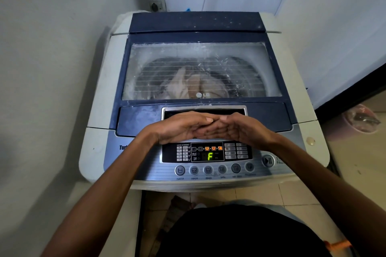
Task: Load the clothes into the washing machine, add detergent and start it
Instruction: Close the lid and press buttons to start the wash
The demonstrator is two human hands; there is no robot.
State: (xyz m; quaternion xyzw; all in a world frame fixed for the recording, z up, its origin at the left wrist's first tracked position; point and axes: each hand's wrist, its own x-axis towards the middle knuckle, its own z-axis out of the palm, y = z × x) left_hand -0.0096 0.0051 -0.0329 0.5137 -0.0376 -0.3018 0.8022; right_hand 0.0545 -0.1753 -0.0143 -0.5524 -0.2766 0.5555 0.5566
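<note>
A top-loading washing machine (98,148) with a dark blue lid (196,25) stands before me, its lid down. Through the cloudy lid window (200,52) pale clothes (186,85) lie in the drum. The control panel (208,155) is lit, showing a green "F" and orange cycle icons. My left hand (179,127) and my right hand (240,128) hover together just above the panel, near the lid handle (204,109). Their fingertips meet, fingers relaxed, holding nothing.
A row of round buttons (208,170) and a start/pause button (268,160) sit along the panel's front. A wall socket (157,5) is behind the machine. Walls close in left and right. A pinkish bin (359,121) stands on the tiled floor at right.
</note>
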